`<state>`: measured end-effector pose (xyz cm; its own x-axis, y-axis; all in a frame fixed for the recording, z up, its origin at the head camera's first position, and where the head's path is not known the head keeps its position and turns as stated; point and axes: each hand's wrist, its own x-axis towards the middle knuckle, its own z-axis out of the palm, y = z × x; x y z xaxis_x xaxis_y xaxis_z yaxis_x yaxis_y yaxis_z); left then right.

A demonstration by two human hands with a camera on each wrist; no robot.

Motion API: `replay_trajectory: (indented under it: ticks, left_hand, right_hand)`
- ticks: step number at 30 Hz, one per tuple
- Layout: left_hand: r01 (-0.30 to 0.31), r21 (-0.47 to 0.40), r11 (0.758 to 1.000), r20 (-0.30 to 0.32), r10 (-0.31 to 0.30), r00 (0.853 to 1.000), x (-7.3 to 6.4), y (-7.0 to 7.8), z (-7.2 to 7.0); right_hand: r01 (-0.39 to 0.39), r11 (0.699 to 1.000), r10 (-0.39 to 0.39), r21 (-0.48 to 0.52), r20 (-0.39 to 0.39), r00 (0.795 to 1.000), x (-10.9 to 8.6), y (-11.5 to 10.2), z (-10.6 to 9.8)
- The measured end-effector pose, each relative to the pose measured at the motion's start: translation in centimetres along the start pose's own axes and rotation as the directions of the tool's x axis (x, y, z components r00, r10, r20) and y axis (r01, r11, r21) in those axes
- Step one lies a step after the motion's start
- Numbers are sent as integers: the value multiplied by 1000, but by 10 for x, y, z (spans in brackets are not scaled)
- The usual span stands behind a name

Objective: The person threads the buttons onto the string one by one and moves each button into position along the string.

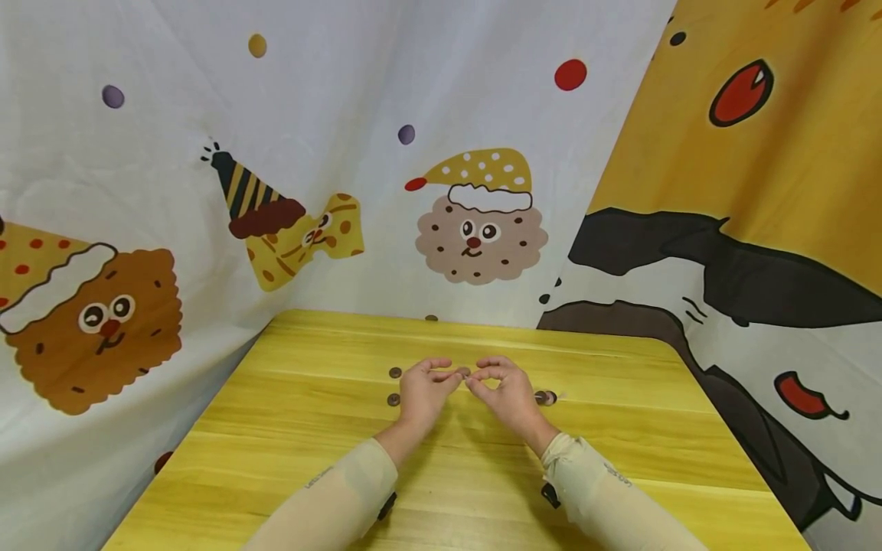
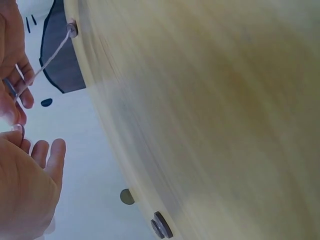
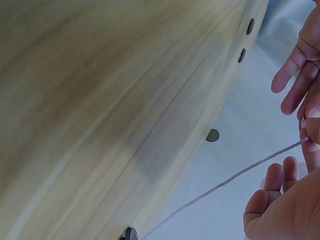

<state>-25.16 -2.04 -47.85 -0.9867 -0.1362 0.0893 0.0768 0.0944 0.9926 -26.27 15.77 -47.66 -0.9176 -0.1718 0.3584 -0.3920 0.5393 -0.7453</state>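
Note:
In the head view my left hand (image 1: 423,394) and right hand (image 1: 508,394) meet fingertip to fingertip above the table. A brown button (image 1: 464,373) shows between them, pinched by my left thumb and index finger. My right fingers pinch a thin pinkish string (image 3: 225,182). From the fingertips the string slants down to a dark button (image 3: 131,234) on the tabletop. That end appears in the left wrist view as a disc (image 2: 73,29) with the string on it. The fingers partly hide the held button and the string's end.
Two brown buttons, one (image 1: 395,373) behind the other (image 1: 393,399), lie left of my hands on the wooden table (image 1: 310,459). Right of my hands lie buttons (image 1: 544,397) with string. A patterned cloth (image 1: 358,92) hangs behind the table.

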Motion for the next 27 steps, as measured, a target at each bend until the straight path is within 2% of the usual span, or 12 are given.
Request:
replay_trajectory:
  ticks: [9,17,22,27]
  left_hand:
    - [9,6,1000,-26,-9,1000,-1,0,0]
    - [9,-19,1000,-6,-9,1000,-3,1,1]
    - [-17,22,1000,0,17,1000,-6,0,2]
    - [-75,89,993,3,75,997,-7,-2,4]
  right_hand:
    - [-6,1000,6,-15,-42,999,0,-1,0]
    - [-33,999,33,-9,-26,999,-1,-3,0]
    - [-43,999,43,-20,-26,999,-1,-4,1]
    - [-51,998,50,-30,-31,998,-1,-4,1]
